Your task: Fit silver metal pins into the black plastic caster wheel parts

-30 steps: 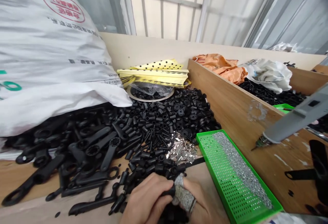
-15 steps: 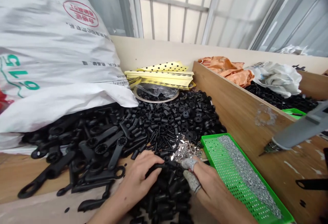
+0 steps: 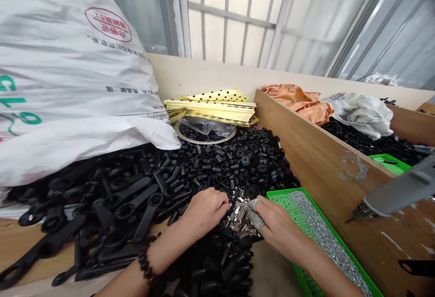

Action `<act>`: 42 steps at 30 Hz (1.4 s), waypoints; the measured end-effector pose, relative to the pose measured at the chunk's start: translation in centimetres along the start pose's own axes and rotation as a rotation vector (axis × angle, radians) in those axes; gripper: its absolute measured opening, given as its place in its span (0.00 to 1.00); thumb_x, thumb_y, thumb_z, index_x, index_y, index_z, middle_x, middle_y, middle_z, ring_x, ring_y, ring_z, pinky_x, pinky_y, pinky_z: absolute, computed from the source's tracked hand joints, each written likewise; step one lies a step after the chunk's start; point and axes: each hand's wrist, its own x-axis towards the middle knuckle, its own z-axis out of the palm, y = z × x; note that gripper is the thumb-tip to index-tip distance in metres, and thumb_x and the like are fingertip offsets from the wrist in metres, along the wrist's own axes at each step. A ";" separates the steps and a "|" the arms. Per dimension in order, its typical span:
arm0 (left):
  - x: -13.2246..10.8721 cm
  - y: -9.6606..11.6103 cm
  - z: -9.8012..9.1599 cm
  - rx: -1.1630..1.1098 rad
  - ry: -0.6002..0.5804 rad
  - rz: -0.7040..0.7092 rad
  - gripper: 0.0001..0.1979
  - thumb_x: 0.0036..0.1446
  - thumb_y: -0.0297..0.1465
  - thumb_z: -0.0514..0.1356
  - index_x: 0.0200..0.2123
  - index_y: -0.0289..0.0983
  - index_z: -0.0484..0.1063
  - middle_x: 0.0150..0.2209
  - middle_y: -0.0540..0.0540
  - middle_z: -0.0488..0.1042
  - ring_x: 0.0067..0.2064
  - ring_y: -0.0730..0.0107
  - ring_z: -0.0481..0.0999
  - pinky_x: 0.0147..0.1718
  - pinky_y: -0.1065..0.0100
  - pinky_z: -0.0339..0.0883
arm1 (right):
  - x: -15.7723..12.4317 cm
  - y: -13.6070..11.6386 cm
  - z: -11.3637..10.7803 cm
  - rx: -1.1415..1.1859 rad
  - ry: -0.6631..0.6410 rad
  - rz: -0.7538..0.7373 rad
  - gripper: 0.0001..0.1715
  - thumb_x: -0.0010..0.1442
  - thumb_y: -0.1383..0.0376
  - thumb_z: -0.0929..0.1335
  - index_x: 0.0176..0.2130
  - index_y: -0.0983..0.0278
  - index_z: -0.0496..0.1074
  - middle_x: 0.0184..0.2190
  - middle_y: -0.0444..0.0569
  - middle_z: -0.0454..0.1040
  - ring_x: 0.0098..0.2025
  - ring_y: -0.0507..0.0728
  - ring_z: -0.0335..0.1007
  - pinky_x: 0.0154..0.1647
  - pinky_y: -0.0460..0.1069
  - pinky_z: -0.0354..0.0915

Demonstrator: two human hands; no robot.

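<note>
My left hand (image 3: 208, 207) is closed, its fingers curled down into the small black plastic parts (image 3: 204, 183) beside the metal pieces; what its fingertips hold is hidden. My right hand (image 3: 273, 222) wears grey covers on thumb and forefinger. Those two tips are drawn together at the right side of a heap of small shiny metal clips (image 3: 239, 213); whatever lies between them is too small to make out. Below both hands spreads a pile of short black plastic cylinders (image 3: 217, 265).
Black crank-like arms (image 3: 146, 217) pile up at left under a large white sack (image 3: 74, 75). A green tray (image 3: 283, 197) of small silver parts (image 3: 326, 238) lies at right. A grey power screwdriver (image 3: 394, 192) juts in near the wooden divider (image 3: 306, 147). Behind stands a metal-rimmed bowl (image 3: 207, 142).
Both hands have moved forward from the black cylinders, where they met around a black part, to the metal clips and small parts. My view has shifted slightly.
</note>
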 end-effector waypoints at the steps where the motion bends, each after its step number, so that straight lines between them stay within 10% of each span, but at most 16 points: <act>1: 0.9 0.2 0.2 0.026 -0.034 -0.024 0.12 0.61 0.27 0.54 0.28 0.36 0.75 0.30 0.45 0.77 0.37 0.62 0.76 0.40 0.62 0.69 | -0.1 0.1 0.1 -0.004 0.003 0.005 0.14 0.46 0.79 0.58 0.31 0.62 0.60 0.33 0.48 0.65 0.34 0.56 0.61 0.34 0.49 0.54; 16: 4.0 1.9 1.9 -0.004 -0.244 -0.281 0.13 0.61 0.33 0.58 0.48 0.35 0.69 0.48 0.43 0.72 0.45 0.61 0.75 0.42 0.55 0.70 | 0.1 0.4 0.5 0.025 0.013 0.017 0.13 0.45 0.78 0.58 0.30 0.62 0.60 0.33 0.48 0.66 0.35 0.56 0.62 0.33 0.49 0.54; 25: 3.9 -0.4 1.1 -0.735 -0.055 -0.290 0.10 0.56 0.35 0.58 0.29 0.34 0.74 0.21 0.51 0.73 0.27 0.68 0.75 0.28 0.68 0.69 | -0.2 0.2 -0.3 0.047 0.056 0.033 0.11 0.48 0.78 0.59 0.31 0.63 0.60 0.34 0.49 0.65 0.34 0.56 0.61 0.34 0.49 0.54; 32: 2.2 0.7 1.9 -1.197 0.015 -0.284 0.15 0.52 0.40 0.60 0.35 0.33 0.72 0.25 0.47 0.77 0.26 0.71 0.76 0.30 0.68 0.70 | -0.1 -0.4 0.2 0.154 0.150 -0.058 0.11 0.51 0.77 0.58 0.32 0.62 0.61 0.32 0.47 0.66 0.32 0.55 0.61 0.32 0.48 0.55; 42: 3.7 -0.2 1.0 -0.782 0.069 -0.035 0.11 0.57 0.31 0.54 0.39 0.33 0.72 0.36 0.43 0.76 0.38 0.62 0.75 0.39 0.61 0.70 | -0.2 0.5 -0.5 0.269 0.236 -0.004 0.12 0.48 0.78 0.57 0.29 0.61 0.56 0.30 0.46 0.64 0.31 0.55 0.60 0.32 0.48 0.55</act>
